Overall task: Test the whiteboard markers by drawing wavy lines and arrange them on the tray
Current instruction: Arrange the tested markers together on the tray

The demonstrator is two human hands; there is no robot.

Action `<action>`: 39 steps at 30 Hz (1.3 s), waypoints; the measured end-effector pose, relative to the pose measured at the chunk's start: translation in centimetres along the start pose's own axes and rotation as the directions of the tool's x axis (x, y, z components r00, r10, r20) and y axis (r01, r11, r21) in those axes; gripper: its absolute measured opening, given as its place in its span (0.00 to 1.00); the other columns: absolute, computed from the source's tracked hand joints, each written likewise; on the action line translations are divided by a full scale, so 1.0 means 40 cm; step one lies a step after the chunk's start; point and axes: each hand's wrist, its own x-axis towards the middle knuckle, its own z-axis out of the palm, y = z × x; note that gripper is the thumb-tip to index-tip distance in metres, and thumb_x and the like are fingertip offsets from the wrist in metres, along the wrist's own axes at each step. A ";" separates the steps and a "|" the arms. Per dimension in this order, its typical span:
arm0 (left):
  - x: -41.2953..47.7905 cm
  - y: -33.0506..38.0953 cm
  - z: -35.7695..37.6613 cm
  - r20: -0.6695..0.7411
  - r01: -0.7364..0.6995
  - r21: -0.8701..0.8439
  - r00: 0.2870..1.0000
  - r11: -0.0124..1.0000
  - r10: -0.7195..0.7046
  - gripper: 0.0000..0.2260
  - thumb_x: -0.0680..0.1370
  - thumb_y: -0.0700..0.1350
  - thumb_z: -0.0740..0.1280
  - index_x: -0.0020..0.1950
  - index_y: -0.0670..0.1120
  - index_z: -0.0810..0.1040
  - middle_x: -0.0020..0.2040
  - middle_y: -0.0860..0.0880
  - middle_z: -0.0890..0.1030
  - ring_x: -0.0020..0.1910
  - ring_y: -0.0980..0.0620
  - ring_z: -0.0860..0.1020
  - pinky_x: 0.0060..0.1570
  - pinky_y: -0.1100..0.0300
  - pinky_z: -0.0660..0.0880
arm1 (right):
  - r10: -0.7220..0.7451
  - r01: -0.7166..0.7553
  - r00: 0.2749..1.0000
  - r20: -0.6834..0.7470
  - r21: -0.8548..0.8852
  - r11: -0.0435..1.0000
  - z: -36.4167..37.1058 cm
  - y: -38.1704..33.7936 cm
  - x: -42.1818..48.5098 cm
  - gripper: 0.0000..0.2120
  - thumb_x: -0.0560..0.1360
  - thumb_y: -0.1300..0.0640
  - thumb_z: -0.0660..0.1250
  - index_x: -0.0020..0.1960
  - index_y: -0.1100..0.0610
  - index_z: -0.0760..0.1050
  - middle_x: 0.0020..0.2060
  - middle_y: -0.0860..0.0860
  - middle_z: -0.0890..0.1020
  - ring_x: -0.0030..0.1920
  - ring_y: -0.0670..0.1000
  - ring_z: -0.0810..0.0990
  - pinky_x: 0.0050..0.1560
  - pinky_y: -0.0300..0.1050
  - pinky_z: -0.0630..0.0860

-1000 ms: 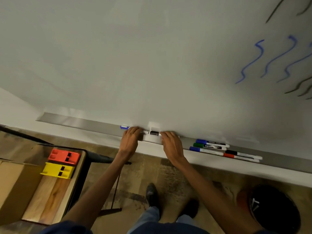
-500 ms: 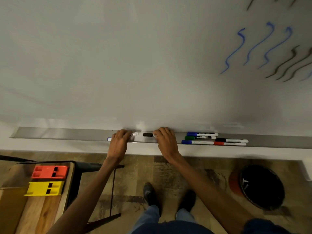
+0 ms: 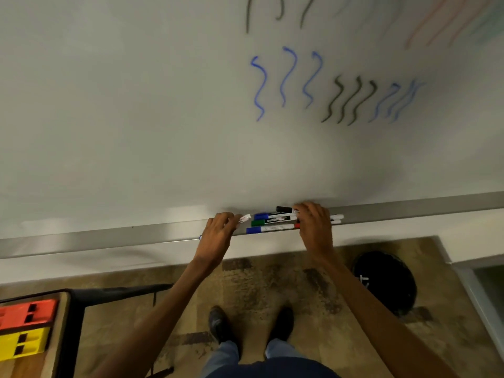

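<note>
Several white-bodied, colour-capped markers [image 3: 272, 228]

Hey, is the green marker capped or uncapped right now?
Capped. The green marker lies flat in the tray, its green cap on the left end, no tip showing.

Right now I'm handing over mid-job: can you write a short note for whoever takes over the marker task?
Left hand grips a white-barrelled marker at the tray, left of the marker group.
Right hand holds the black-capped marker at the group's back edge.
The marker group lies side by side on the tray between the hands.
Done: blue wavy lines, black wavy lines and fainter ones are on the whiteboard.
Left: lay both held markers in line with the group; whether any remain untested cannot be told.
</note>
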 end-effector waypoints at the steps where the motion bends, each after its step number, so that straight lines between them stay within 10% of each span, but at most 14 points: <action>1: 0.013 0.022 0.012 0.021 -0.016 -0.006 1.000 1.000 0.016 0.23 0.73 0.37 0.74 0.67 0.45 0.74 0.56 0.43 0.77 0.50 0.46 0.77 0.48 0.53 0.78 | 0.015 -0.015 1.000 -0.001 -0.018 1.000 -0.012 0.032 0.001 0.22 0.67 0.68 0.74 0.59 0.58 0.78 0.56 0.55 0.81 0.58 0.57 0.77 0.62 0.51 0.71; 27: 0.175 0.294 0.147 0.106 -0.124 0.030 0.987 0.992 0.120 0.24 0.71 0.35 0.75 0.66 0.45 0.76 0.57 0.43 0.80 0.54 0.43 0.79 0.51 0.50 0.77 | 0.022 -0.030 0.999 0.042 0.190 0.981 -0.036 0.226 -0.017 0.18 0.74 0.66 0.69 0.63 0.59 0.77 0.59 0.55 0.80 0.59 0.55 0.78 0.61 0.46 0.71; 39: 0.289 0.423 0.203 0.185 -0.090 -0.273 0.972 0.958 0.144 0.07 0.81 0.45 0.64 0.57 0.46 0.68 0.55 0.43 0.78 0.51 0.47 0.76 0.51 0.52 0.77 | -0.050 0.037 0.998 0.031 0.333 0.942 -0.139 0.266 -0.022 0.12 0.76 0.56 0.70 0.58 0.58 0.80 0.53 0.53 0.82 0.53 0.52 0.80 0.54 0.41 0.74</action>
